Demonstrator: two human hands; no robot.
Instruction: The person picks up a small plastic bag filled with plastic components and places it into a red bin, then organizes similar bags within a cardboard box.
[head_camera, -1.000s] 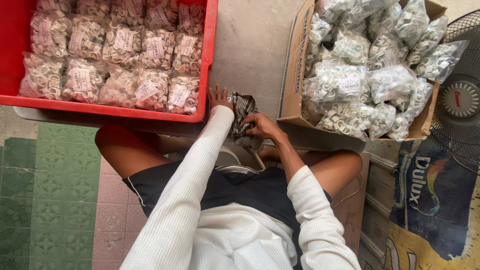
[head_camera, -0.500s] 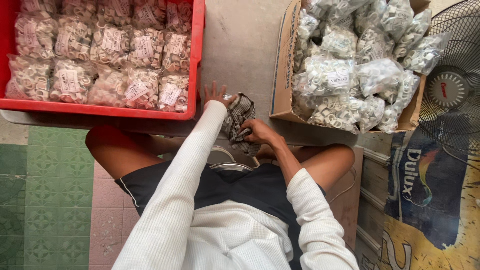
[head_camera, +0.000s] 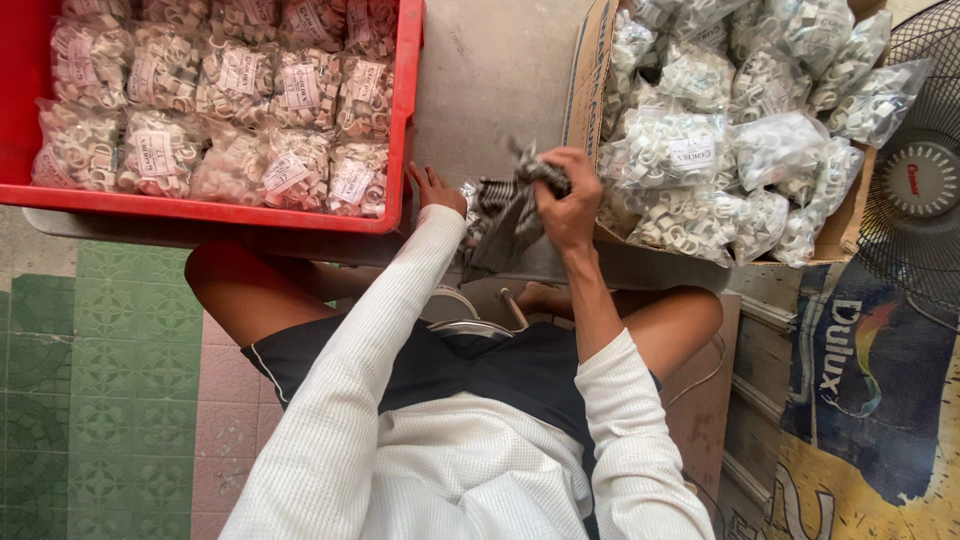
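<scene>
The red plastic crate (head_camera: 405, 150) sits at my left on the grey concrete ledge (head_camera: 495, 70), its near right corner just beside my left hand. It is packed with clear bags of small white rings with paper labels (head_camera: 285, 170); I count about thirteen showing, in roughly three rows, the far ones cut by the frame. At my right stands one open brown cardboard box (head_camera: 590, 60), heaped with clear bags of white plastic clips (head_camera: 670, 150); I make out about a dozen, though they overlap too much for a sure count. Past the box, at the far right, is one black wire-guard fan (head_camera: 915, 180).

Between crate and box, at the near edge of the ledge, I hold one crumpled clear bag with dark metal parts (head_camera: 505, 215). Its long axis runs slanted, from low by my left wrist up to the right, toward the near left corner of the box. My right hand (head_camera: 565, 205) is closed in a fist around the upper end, so it is the hand nearer the box. My left hand (head_camera: 435, 188) lies against the lower left side of the bag, fingers stretched and fairly open; whether it grips anything I cannot tell.
</scene>
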